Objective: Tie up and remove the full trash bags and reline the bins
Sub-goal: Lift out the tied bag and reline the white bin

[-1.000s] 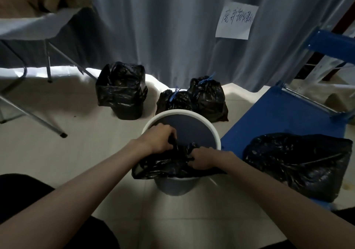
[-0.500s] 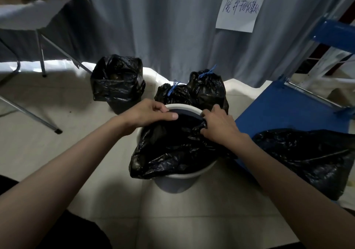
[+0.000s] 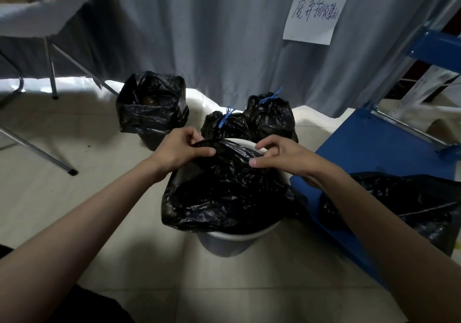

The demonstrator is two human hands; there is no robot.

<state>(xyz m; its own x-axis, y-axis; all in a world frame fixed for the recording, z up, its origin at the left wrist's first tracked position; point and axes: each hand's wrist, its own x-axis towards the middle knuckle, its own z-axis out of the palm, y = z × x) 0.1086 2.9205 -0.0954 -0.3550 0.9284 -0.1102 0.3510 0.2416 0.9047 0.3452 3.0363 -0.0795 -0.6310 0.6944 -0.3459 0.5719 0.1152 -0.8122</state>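
A round grey bin point(image 3: 225, 244) with a white rim stands on the floor in front of me. A fresh black liner bag point(image 3: 224, 193) is draped over its mouth and hangs down the near side. My left hand point(image 3: 178, 148) pinches the liner's edge at the far left of the rim. My right hand point(image 3: 279, 154) pinches the edge at the far right of the rim. Behind the bin sit two full black bags point(image 3: 270, 119) tied with blue ties. A second bin with an open black liner point(image 3: 152, 109) stands further back on the left.
A blue cart platform point(image 3: 379, 155) lies to the right with a loose black bag point(image 3: 409, 208) on it. A folding table's metal legs point(image 3: 50, 73) stand at the left. A grey curtain point(image 3: 224, 36) with a paper note point(image 3: 314, 16) hangs behind.
Both hands have carried the liner's edge from the near side of the bin up to the far rim, spreading the black bag over the opening.
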